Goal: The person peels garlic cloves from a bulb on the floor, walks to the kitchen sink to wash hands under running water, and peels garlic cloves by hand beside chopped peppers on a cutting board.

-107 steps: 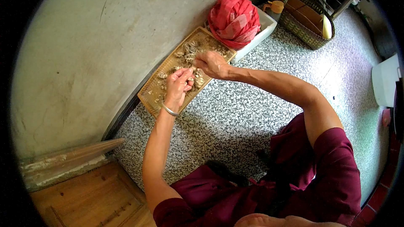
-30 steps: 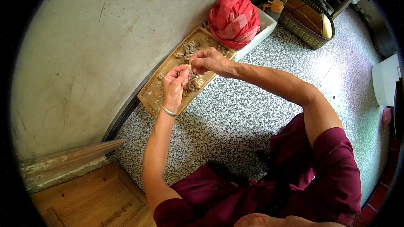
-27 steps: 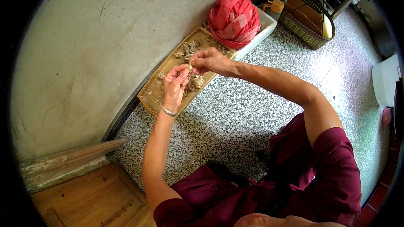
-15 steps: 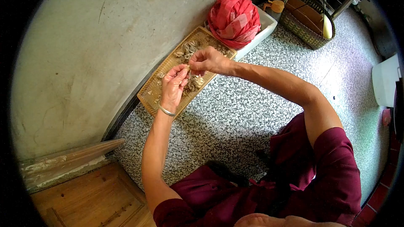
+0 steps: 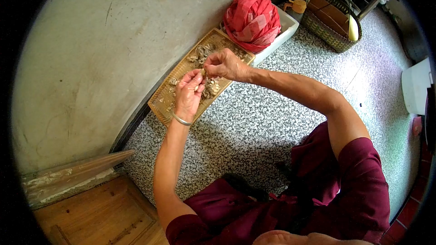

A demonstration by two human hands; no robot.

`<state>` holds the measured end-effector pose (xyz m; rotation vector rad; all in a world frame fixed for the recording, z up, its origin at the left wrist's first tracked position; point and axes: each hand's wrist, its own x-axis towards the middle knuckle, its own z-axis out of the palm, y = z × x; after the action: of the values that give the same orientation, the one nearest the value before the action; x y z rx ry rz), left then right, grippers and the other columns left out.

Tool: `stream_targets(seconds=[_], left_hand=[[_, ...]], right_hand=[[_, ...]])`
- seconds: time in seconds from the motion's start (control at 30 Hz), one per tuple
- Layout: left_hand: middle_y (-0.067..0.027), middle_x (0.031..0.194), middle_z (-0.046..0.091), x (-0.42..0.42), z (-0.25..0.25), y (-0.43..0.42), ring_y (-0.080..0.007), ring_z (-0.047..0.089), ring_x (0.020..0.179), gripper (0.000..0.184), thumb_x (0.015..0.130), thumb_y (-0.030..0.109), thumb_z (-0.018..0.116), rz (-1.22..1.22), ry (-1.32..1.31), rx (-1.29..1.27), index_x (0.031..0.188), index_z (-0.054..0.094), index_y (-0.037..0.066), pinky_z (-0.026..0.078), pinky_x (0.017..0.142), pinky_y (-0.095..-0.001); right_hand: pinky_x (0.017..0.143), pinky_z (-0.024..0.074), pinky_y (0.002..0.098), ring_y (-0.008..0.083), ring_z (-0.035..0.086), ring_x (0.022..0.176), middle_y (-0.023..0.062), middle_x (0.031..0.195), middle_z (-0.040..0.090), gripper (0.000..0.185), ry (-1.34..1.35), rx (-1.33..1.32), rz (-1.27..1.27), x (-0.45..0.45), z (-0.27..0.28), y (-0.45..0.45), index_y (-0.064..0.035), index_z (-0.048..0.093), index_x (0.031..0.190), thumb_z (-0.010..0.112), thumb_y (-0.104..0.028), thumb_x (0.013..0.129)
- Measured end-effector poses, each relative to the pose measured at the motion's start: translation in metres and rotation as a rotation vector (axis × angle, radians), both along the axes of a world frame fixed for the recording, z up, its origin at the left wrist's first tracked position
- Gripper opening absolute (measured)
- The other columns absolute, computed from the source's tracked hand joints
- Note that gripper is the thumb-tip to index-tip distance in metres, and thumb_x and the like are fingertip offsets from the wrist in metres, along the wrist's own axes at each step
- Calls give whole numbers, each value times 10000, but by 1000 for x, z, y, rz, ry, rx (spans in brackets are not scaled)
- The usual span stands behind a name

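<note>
Over a shallow rectangular tan basket (image 5: 160, 102), my two hands meet at the fingertips. My left hand (image 5: 188, 89), with a silver bangle at the wrist, pinches a small pale garlic clove (image 5: 202, 71) between thumb and forefinger. A second whitish piece (image 5: 196, 88) shows against its curled fingers. Thumb and forefinger of my right hand (image 5: 225, 65) are pressed together at the clove's right side; whatever sits between them is too small to make out. Below the hands lie garlic pieces (image 5: 212, 88) and dry papery skins (image 5: 205, 50).
A bundle of red checked cloth (image 5: 253, 22) rests on a white box (image 5: 287, 26) beyond the basket. Farther right are an orange-topped container (image 5: 297, 6) and a woven basket (image 5: 334, 36). The wall (image 5: 91, 54) runs along the left; a wooden panel (image 5: 97, 211) is at lower left.
My right fingertips have shifted slightly, and more of the clove shows between the hands. The whitish piece in my left fingers is now more visible. The basket has stayed put.
</note>
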<state>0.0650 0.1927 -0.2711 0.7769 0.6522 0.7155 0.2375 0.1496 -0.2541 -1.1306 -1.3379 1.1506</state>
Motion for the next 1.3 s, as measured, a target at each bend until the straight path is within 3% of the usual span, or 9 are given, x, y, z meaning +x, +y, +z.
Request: stream_targets(seconds=[0.13, 0.2, 0.33, 0.43, 0.63, 0.7, 0.93, 1.03, 1.3], left_hand=[[-38, 787, 576, 2, -2, 0, -102, 509, 676, 104, 816, 37, 567, -8, -7, -16, 918, 567, 19, 384, 542, -173], [-41, 782, 571, 1, -2, 1, -110, 510, 678, 107, 817, 41, 567, -34, -64, -54, 922, 561, 25, 387, 541, -176], [-49, 794, 569, 0, -4, 3, -117, 510, 678, 102, 818, 38, 564, -42, -87, -100, 919, 559, 28, 387, 535, -180], [-61, 808, 546, -1, -4, 5, -131, 499, 707, 117, 824, 56, 560, -55, -128, -125, 936, 548, 25, 394, 534, -180], [-74, 831, 573, -5, -7, 8, -113, 510, 690, 94, 822, 39, 557, -32, -102, -129, 916, 559, 30, 404, 533, -168], [-80, 856, 545, -6, -8, 9, -118, 489, 716, 107, 830, 64, 553, -49, -107, -100, 925, 551, 15, 391, 532, -173], [-53, 818, 547, -4, -8, 8, -103, 485, 708, 92, 836, 59, 543, -1, -83, -71, 917, 554, 17, 373, 522, -163], [-33, 801, 567, -2, -5, 4, -88, 494, 660, 87, 820, 38, 563, 34, -44, -36, 906, 565, 25, 380, 517, -160], [6, 722, 541, 4, 2, -3, -39, 458, 584, 169, 809, 120, 609, 80, 314, 437, 930, 561, 12, 337, 480, -158]], right_hand=[[529, 429, 223, 72, 518, 604, 30, 632, 563, 179, -214, 103, -37, 2, -3, 3, 8, 566, 728, 545, -156, 796], [519, 416, 221, 71, 497, 585, 20, 639, 548, 173, 56, 8, 28, 2, -6, 3, 0, 550, 746, 543, -157, 820], [512, 412, 219, 76, 491, 565, 20, 647, 549, 185, 236, -93, 78, 0, -11, 4, -5, 548, 775, 546, -176, 844], [513, 418, 219, 85, 515, 577, 31, 654, 566, 201, 214, -109, 71, 0, -9, 5, -4, 556, 793, 538, -193, 860], [580, 461, 251, 123, 562, 644, 48, 687, 595, 180, -197, -92, -33, 5, -17, 9, 15, 608, 850, 565, -159, 835], [652, 474, 283, 150, 570, 698, 62, 720, 610, 212, -353, 127, -147, 4, -19, 9, 10, 622, 919, 603, -168, 806], [657, 463, 284, 124, 560, 728, 74, 748, 625, 201, -194, 5, -5, -4, 2, 0, 17, 629, 891, 622, -150, 779], [628, 461, 274, 112, 559, 693, 68, 719, 621, 196, -156, 4, -7, -4, 0, 2, 16, 632, 872, 630, -156, 777], [546, 475, 246, 109, 573, 615, 64, 667, 612, 145, -180, -27, 5, -1, -3, 3, 34, 630, 839, 616, -94, 772]])
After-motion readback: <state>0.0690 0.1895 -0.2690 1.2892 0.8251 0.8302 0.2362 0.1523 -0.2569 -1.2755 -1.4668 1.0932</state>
